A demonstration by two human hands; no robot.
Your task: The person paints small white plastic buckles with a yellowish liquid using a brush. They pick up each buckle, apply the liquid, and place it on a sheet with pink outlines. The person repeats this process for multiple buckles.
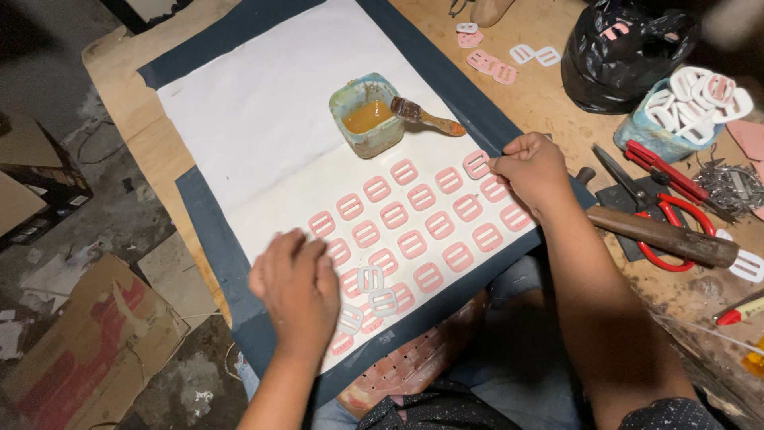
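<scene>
Our right hand (532,169) pinches a pink buckle (477,164) at the far right end of the rows, its grip narrow, thumb and forefinger closed on the buckle's edge. Our left hand (296,288) rests flat, fingers loosely curled over the near left corner of the white sheet (263,119); whether its grip holds anything we cannot tell. Just right of that hand lie two white buckles (376,291) on top of pink ones. Between the two hands run the rows of pink buckles (414,219). Beyond the right grip, on the sheet, stands a glue pot (368,119) with a brush (426,118) leaning on its rim. To the right of the right arm, on the desk (549,103), lie a wooden-handled hammer (664,236) and red scissors (664,209).
</scene>
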